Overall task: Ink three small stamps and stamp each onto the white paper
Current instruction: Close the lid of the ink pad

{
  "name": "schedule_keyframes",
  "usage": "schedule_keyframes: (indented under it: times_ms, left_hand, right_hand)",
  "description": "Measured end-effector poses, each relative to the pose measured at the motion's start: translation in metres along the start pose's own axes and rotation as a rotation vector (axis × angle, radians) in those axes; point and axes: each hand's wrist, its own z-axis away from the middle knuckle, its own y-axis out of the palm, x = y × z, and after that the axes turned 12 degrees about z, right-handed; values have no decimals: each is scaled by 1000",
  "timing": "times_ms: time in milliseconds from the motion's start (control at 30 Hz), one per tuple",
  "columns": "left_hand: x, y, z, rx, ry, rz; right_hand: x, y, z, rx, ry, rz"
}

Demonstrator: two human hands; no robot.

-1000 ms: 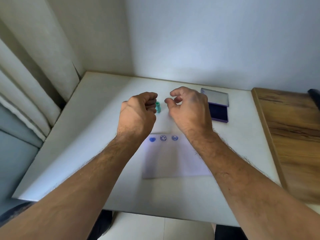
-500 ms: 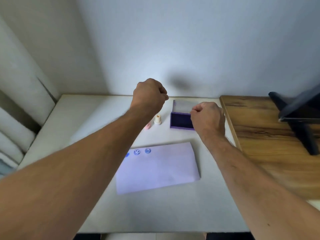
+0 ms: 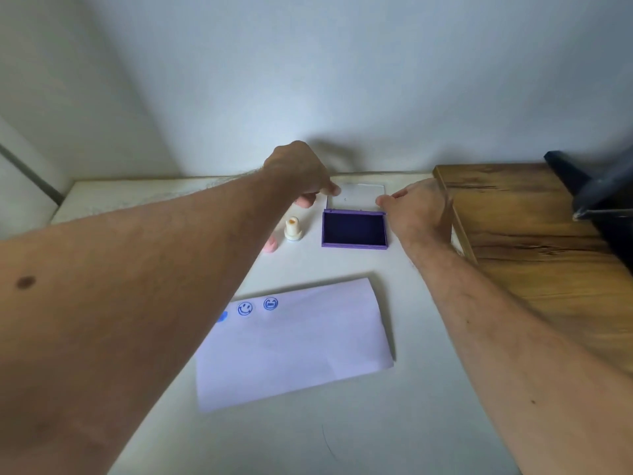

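Note:
The purple ink pad (image 3: 354, 229) lies open on the white table (image 3: 376, 426), its clear lid (image 3: 358, 197) folded back behind it. My left hand (image 3: 301, 173) reaches over with fingertips on the lid's left corner. My right hand (image 3: 419, 210) has its fingertips on the lid's right edge. A cream stamp (image 3: 293, 229) stands upright left of the pad. Beside it lies a pink stamp (image 3: 270, 245), half hidden by my left forearm. The white paper (image 3: 301, 351) lies nearer me with three blue prints (image 3: 245, 308) along its top left edge.
A wooden surface (image 3: 531, 234) adjoins the table on the right. A dark, blurred object (image 3: 606, 200) stands on its far right part. White walls close off the back and left.
The view has swung right and down. Both hands have moved forward from above the table to the ink pad's lid. The green stamp seen a second ago is out of sight.

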Motion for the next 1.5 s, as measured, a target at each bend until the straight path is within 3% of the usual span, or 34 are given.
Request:
schedule_keyframes:
  times_ms: [300, 500, 600, 767, 1067, 1500]
  left_hand:
    - [-3, 6, 7, 106, -96, 175]
    - [-6, 4, 18, -12, -43, 244]
    - [-3, -3, 30, -83, 43, 232]
    - [4, -1, 55, -189, 171, 157]
    - [23, 38, 119, -292, 160, 238]
    - [42, 52, 114, -148, -45, 147]
  right_hand:
    - [1, 1, -2, 18, 53, -138]
    - [4, -7, 2, -9, -42, -288]
    - [2, -11, 5, 57, -86, -321]
    - [-4, -21, 21, 8, -204, -216]
    - [-23, -28, 40, -15, -255, -137]
    - [-29, -11, 50, -80, -353, 18]
